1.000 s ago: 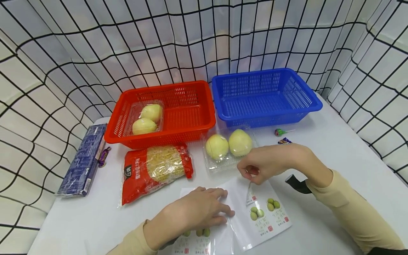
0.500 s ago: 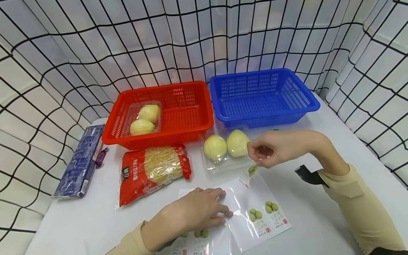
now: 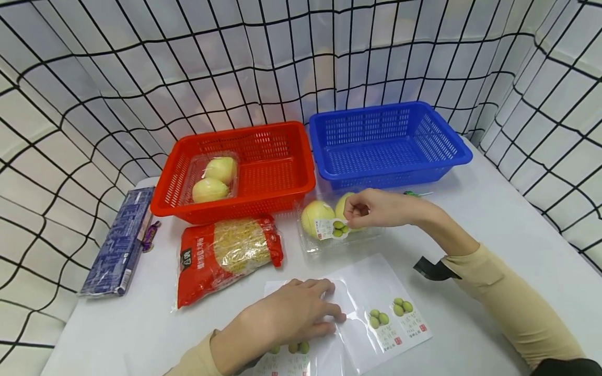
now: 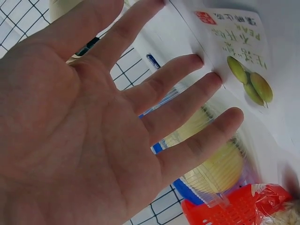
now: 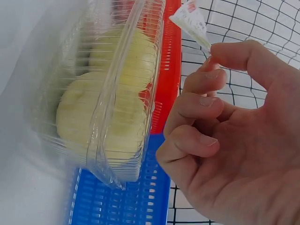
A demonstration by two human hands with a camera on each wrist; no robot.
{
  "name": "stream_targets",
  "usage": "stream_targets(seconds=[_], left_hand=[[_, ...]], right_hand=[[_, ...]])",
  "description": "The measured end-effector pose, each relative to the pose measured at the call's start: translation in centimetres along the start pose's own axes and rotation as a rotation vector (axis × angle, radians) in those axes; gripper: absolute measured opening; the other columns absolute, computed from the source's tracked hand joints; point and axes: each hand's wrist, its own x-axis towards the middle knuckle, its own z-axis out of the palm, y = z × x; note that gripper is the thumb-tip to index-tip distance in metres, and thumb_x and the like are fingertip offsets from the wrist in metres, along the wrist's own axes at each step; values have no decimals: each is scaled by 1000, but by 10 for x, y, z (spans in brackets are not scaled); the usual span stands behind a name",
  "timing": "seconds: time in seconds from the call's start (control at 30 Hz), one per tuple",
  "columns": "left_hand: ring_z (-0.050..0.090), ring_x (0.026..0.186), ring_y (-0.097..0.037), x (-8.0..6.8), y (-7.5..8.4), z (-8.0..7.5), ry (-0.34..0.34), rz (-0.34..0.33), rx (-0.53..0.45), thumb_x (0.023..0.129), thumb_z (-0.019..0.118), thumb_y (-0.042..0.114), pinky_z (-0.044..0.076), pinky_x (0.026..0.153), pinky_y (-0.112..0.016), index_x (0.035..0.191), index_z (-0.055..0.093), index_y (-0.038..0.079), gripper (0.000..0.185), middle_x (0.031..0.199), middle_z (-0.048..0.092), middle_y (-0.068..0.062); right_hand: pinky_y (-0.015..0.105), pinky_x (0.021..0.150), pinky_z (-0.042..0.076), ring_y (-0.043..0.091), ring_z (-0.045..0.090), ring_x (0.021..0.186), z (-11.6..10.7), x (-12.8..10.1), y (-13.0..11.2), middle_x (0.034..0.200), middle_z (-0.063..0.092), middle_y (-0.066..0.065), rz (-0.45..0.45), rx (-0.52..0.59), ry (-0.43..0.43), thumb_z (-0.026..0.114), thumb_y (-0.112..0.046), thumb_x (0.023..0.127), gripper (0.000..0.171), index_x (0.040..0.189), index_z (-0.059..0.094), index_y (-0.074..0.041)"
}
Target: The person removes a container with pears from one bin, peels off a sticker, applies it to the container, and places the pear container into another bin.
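head view above, wrist views close

Left hand [image 3: 296, 313] flat, palm down, fingers straight and spread, right hand [image 3: 376, 209] raised ahead, thumb and forefinger pinched in a fine grip, other fingers curled, forearm outstretched

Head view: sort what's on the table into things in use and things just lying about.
In use: sticker pinched by right hand; sticker sheet pressed by left hand; clear box of pears.

Lying about: red basket, blue basket, noodle bag, blue packet, lollipop.
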Motion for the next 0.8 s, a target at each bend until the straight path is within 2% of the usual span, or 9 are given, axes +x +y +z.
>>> stream_targets(seconds=[0.13,0.3,0.4,0.47,0.53,0.57,0.63,0.7,0.8], left_hand=[[62,128,-17,1,-1,-5,22,-3,-4,100,63,43,53,104,-39,130,66,42,30,144,59,2],[69,111,-15,0,-9,-20,138,-2,-48,103,61,38,59,95,-34,132,66,31,30,134,63,1],[67,97,-11,-3,-14,-30,269,-23,-48,103,60,38,61,84,-27,131,67,27,30,126,64,3],[64,88,-10,-3,-17,-33,390,-39,-14,104,60,38,60,75,-24,130,66,24,30,123,63,3],[62,85,-10,0,-21,-34,517,-57,52,104,59,37,58,72,-22,132,64,23,32,125,62,3],[64,88,-11,2,-23,-33,569,-69,90,104,59,37,59,73,-23,134,63,21,34,129,61,2],[66,100,-15,6,-27,-31,626,-94,142,104,58,37,60,84,-27,138,62,20,38,138,59,0],[65,114,-20,8,-32,-29,628,-119,156,104,58,38,58,97,-32,138,63,19,39,143,59,0],[64,124,-22,8,-37,-26,573,-155,126,104,58,39,56,106,-38,136,66,20,38,143,63,1]], right_hand=[[20,61,36,14,50,74,-1,-1,0,79,52,-2,21,-12,7,64,-14,93,6,94,62,-8],[21,61,36,13,48,74,0,1,3,78,51,-2,3,-48,20,65,-13,93,7,93,62,-7],[21,62,36,12,48,73,2,2,3,77,51,-3,4,-96,47,65,-13,92,6,91,62,-8],[21,63,37,12,48,72,4,2,2,76,52,-3,6,-134,71,66,-13,92,6,90,62,-9],[22,63,38,11,48,70,6,3,1,75,52,-3,10,-171,95,66,-12,92,5,89,62,-10],[22,63,38,11,48,70,7,3,0,74,52,-3,13,-192,109,66,-12,91,5,89,62,-10],[22,63,39,11,49,69,10,3,-1,74,53,-4,19,-243,138,66,-13,91,5,88,62,-12],[23,62,40,10,50,68,13,4,-3,73,53,-4,26,-295,167,66,-14,90,5,88,62,-14],[23,61,40,9,51,67,17,5,-5,72,54,-5,36,-353,201,66,-15,88,5,87,61,-16]])
